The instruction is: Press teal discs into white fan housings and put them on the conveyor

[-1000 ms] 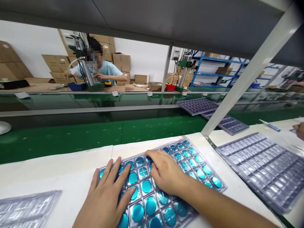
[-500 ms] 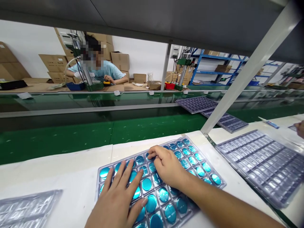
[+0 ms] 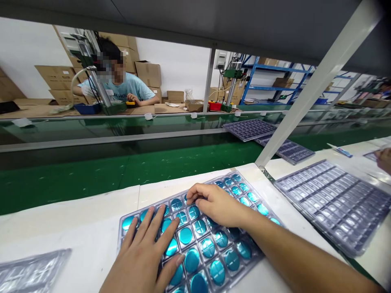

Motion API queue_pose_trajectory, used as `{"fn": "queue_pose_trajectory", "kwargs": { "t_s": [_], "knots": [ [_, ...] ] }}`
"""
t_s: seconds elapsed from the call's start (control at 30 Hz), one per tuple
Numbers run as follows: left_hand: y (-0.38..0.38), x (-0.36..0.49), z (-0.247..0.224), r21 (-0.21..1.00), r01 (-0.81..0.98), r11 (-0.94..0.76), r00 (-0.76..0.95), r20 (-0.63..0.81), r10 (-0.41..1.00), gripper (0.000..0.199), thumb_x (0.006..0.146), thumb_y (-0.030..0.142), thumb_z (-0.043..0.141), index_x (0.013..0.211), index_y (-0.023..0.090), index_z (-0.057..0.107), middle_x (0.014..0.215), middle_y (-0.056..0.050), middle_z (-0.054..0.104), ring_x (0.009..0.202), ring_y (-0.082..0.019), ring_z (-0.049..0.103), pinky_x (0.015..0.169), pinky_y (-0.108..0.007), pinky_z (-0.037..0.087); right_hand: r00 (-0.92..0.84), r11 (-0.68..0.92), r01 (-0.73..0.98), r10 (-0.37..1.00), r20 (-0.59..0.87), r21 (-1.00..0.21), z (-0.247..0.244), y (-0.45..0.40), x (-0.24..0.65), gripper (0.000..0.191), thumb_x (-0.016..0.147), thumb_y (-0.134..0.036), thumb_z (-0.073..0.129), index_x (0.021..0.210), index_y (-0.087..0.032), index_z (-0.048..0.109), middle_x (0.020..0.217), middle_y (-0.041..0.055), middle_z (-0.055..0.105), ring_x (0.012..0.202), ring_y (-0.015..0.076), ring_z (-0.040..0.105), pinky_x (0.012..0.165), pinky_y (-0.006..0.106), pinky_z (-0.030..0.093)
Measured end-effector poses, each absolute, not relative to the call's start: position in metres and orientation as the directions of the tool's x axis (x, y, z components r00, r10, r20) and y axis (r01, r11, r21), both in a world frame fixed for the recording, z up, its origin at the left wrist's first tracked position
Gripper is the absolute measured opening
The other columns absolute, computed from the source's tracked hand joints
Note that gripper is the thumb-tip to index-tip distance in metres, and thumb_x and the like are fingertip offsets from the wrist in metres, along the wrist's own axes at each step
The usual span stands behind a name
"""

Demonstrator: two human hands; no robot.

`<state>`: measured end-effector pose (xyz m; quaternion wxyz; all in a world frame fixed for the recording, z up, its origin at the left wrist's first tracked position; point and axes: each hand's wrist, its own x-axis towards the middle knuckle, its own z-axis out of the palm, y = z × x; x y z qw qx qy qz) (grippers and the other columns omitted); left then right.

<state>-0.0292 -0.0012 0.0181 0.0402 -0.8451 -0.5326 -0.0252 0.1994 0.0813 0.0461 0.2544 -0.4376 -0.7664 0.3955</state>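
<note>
A clear plastic tray (image 3: 195, 244) with rows of pockets lies on the white table, and shiny blue discs fill many of its pockets. My left hand (image 3: 146, 248) rests on the tray's left part, fingers spread over the discs. Over the tray's far middle is my right hand (image 3: 216, 203), its fingers curled and drawn together at a pocket near the far edge. Whatever those fingertips may hold is hidden. A blue disc (image 3: 185, 235) shows between the two hands.
Clear trays lie at the right (image 3: 336, 203) and lower left (image 3: 33, 270). Dark trays (image 3: 250, 129) sit on the green conveyor (image 3: 91, 175). A slanted metal post (image 3: 311, 89) stands right of centre. A person (image 3: 131, 87) sits opposite; another person's hand (image 3: 384, 159) shows at right.
The whole view has shifted slightly. My right hand has drawn its fingers closer together and rotated slightly near the same pocket. My left hand remains spread on the tray.
</note>
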Motion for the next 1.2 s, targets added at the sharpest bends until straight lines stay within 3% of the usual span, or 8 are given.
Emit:
{"fn": "queue_pose_trajectory", "kwargs": {
  "t_s": [0.17,0.27,0.33,0.5,0.67,0.87,1.0,1.2],
  "knots": [
    [-0.002,-0.023,0.029,0.008,0.858,-0.513,0.513,-0.013,0.858,0.051,0.093,0.065,0.035,0.142,0.050,0.037,0.154,-0.008,0.031,0.138,-0.042,0.027,0.098,-0.072,0.040,-0.774,0.599,0.529,0.631,-0.053,-0.601,0.066,0.079,0.217,0.052,0.079,-0.013,0.063,0.130,-0.021,0.059,0.142,0.0096,0.054,0.133,0.0281,0.044,0.111,0.043,0.034],
    [0.000,-0.019,0.033,0.060,0.833,-0.549,0.553,-0.114,0.826,0.053,0.092,0.069,0.032,0.142,0.052,0.036,0.154,-0.006,0.029,0.138,-0.044,0.024,0.098,-0.076,0.035,-0.724,0.632,0.641,0.687,-0.070,-0.435,0.065,0.082,0.225,0.057,0.080,-0.025,0.072,0.135,-0.021,0.057,0.152,0.0147,0.041,0.142,0.0376,0.030,0.115,0.056,0.024],
    [0.002,-0.020,0.033,0.071,0.834,-0.547,0.551,-0.141,0.822,0.054,0.091,0.071,0.031,0.142,0.053,0.033,0.155,-0.004,0.026,0.139,-0.044,0.022,0.099,-0.077,0.031,-0.670,0.596,0.707,0.737,-0.091,-0.380,0.061,0.088,0.231,0.061,0.079,-0.033,0.077,0.135,-0.022,0.056,0.153,0.0158,0.039,0.142,0.0397,0.029,0.113,0.058,0.026],
    [0.004,-0.031,0.024,0.056,0.838,-0.542,0.545,-0.122,0.830,0.055,0.092,0.069,0.034,0.144,0.054,0.024,0.155,0.000,0.027,0.139,-0.042,0.027,0.100,-0.076,0.033,-0.651,0.561,0.728,0.746,-0.140,-0.393,0.058,0.105,0.243,0.069,0.076,-0.043,0.082,0.137,-0.027,0.056,0.147,0.0121,0.047,0.137,0.0358,0.039,0.111,0.054,0.032],
    [0.007,-0.037,0.012,-0.022,0.822,-0.569,0.569,0.020,0.822,0.056,0.092,0.065,0.041,0.144,0.055,0.022,0.153,0.001,0.033,0.137,-0.041,0.035,0.097,-0.073,0.039,-0.662,0.570,0.714,0.738,-0.128,-0.405,0.061,0.109,0.244,0.068,0.077,-0.045,0.082,0.136,-0.025,0.056,0.142,0.0101,0.053,0.133,0.0341,0.042,0.111,0.052,0.032],
    [0.002,-0.030,0.008,-0.089,0.801,-0.592,0.598,0.137,0.789,0.054,0.091,0.065,0.044,0.142,0.056,0.029,0.150,-0.003,0.040,0.132,-0.044,0.044,0.093,-0.074,0.043,-0.683,0.599,0.699,0.721,-0.116,-0.391,0.055,0.105,0.240,0.072,0.079,-0.055,0.073,0.141,-0.027,0.049,0.143,0.0120,0.050,0.132,0.0369,0.041,0.108,0.058,0.030],
    [0.002,-0.030,0.002,-0.094,0.770,-0.632,0.638,0.144,0.756,0.060,0.091,0.063,0.045,0.146,0.054,0.023,0.150,-0.004,0.041,0.132,-0.045,0.043,0.092,-0.075,0.042,-0.682,0.607,0.708,0.720,-0.129,-0.361,0.054,0.103,0.236,0.073,0.080,-0.056,0.072,0.143,-0.028,0.046,0.143,0.0143,0.048,0.132,0.0384,0.039,0.107,0.060,0.030],
    [0.001,-0.033,0.000,-0.039,0.794,-0.607,0.607,0.111,0.787,0.059,0.091,0.063,0.047,0.144,0.058,0.022,0.152,0.002,0.040,0.136,-0.044,0.041,0.096,-0.077,0.040,-0.706,0.605,0.697,0.673,-0.220,-0.384,0.058,0.105,0.240,0.082,0.081,-0.053,0.069,0.151,-0.027,0.036,0.158,0.0182,0.030,0.144,0.0417,0.024,0.112,0.062,0.020]
  ]
}}
